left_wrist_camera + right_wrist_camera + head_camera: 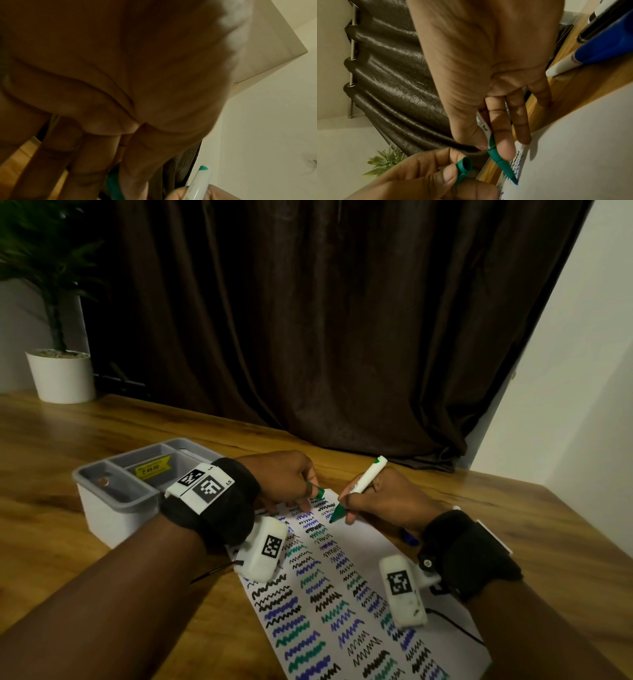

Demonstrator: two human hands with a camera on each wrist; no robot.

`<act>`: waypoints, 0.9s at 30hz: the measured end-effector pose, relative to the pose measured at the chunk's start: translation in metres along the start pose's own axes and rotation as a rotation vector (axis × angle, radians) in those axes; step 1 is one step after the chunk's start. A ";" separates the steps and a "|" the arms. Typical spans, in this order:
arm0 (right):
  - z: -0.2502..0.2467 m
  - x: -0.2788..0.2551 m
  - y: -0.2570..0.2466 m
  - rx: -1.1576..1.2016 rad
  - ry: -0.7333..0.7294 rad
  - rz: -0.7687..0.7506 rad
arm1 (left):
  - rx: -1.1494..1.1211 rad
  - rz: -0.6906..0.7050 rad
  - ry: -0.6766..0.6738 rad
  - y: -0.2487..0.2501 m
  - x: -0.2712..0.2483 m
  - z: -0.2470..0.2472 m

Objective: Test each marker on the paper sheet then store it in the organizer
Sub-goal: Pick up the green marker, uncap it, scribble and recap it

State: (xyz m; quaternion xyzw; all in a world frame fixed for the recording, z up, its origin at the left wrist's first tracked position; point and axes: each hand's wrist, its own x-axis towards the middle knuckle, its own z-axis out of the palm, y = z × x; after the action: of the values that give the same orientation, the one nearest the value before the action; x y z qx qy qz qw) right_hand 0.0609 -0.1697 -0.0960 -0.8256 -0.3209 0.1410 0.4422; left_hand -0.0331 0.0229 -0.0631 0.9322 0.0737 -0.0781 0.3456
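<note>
1. Right hand (383,501) gripped the green marker (359,486) in a writing hold, thumb and fingers curled round the barrel; cap off, nib angled down at the far end of the paper (359,594). Whether the nib touched the sheet or hung just above it could not be told.
2. Left hand (284,477) pinched the green cap (319,492) between thumb and forefinger, its other fingers resting on the far left corner of the paper, pinning it.
3. Progress, as judged: the paper carried several columns of black, blue and green squiggles, so much testing was done. Organizer (113,491) sat left of the paper, just beyond the left wrist; no marker showed in the compartments in view, though the wrist hid part of them. The green marker was yet to be capped and stored.
4. Right wrist view showed a blue marker (599,52) and a black one (607,24) lying on the table (513,508) right of the hand; likely still to be tested or stored.
5. Edges and room: the nib stood near the paper's far edge, with little blank sheet left there; the right side of the paper was mostly unmarked. Bare table lay open beyond the paper. The path to the organizer crossed the left hand and wrist.
</note>
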 end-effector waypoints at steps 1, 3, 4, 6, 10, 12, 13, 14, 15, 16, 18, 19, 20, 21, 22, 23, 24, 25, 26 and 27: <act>0.000 0.000 0.000 0.002 0.000 -0.002 | -0.002 -0.001 -0.002 0.000 0.000 0.000; 0.000 0.000 -0.001 0.011 0.004 -0.004 | -0.003 -0.001 -0.002 0.000 -0.001 0.000; 0.001 0.000 0.000 0.018 0.008 -0.002 | -0.003 0.000 0.000 0.000 -0.001 0.000; 0.001 0.000 0.000 0.023 0.013 0.000 | -0.004 -0.003 0.003 -0.001 0.000 0.000; 0.001 0.001 0.001 -0.012 0.014 0.001 | 0.004 -0.006 -0.002 0.000 0.000 0.000; 0.001 0.001 0.001 -0.007 0.017 0.000 | 0.006 -0.004 -0.001 -0.001 0.001 0.000; 0.001 0.001 0.001 -0.005 0.021 -0.003 | 0.006 -0.003 0.001 -0.001 0.001 0.000; 0.001 0.001 0.001 -0.006 0.025 -0.005 | 0.005 -0.003 0.002 -0.002 0.001 0.000; 0.001 0.000 0.000 -0.012 0.026 -0.007 | 0.002 -0.005 0.001 -0.002 0.001 0.000; 0.001 0.000 0.000 -0.023 0.027 -0.007 | 0.000 -0.007 -0.002 -0.002 0.001 0.000; 0.000 0.000 0.000 -0.045 0.031 -0.003 | -0.005 -0.011 -0.005 -0.002 0.002 0.000; 0.000 0.000 0.000 -0.049 0.032 0.000 | -0.006 -0.013 -0.003 -0.002 0.002 0.000; 0.000 0.000 0.000 -0.047 0.033 0.003 | -0.005 -0.015 0.001 -0.002 0.002 0.000; 0.000 0.000 0.000 -0.041 0.034 0.005 | -0.003 -0.017 0.006 -0.002 0.002 0.000; 0.000 0.000 0.001 -0.030 0.036 0.005 | -0.001 -0.019 0.009 -0.002 0.002 0.000; 0.000 0.001 0.002 -0.021 0.037 0.004 | -0.001 -0.021 0.011 -0.003 0.002 0.000; 0.000 0.001 0.002 -0.019 0.038 0.004 | -0.002 -0.023 0.011 -0.003 0.002 0.000; 0.000 0.001 0.002 -0.025 0.040 0.005 | -0.004 -0.024 0.011 -0.003 0.002 0.000; 0.000 0.001 0.002 -0.031 0.042 0.008 | -0.006 -0.023 0.011 -0.003 0.003 0.000; 0.000 0.001 0.002 -0.035 0.045 0.010 | -0.008 -0.023 0.013 -0.003 0.003 0.000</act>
State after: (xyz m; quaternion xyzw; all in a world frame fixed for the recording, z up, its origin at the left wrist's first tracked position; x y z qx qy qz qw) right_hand 0.0624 -0.1704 -0.0973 -0.8379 -0.3090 0.1189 0.4339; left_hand -0.0313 0.0250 -0.0657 0.9304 0.0867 -0.0758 0.3479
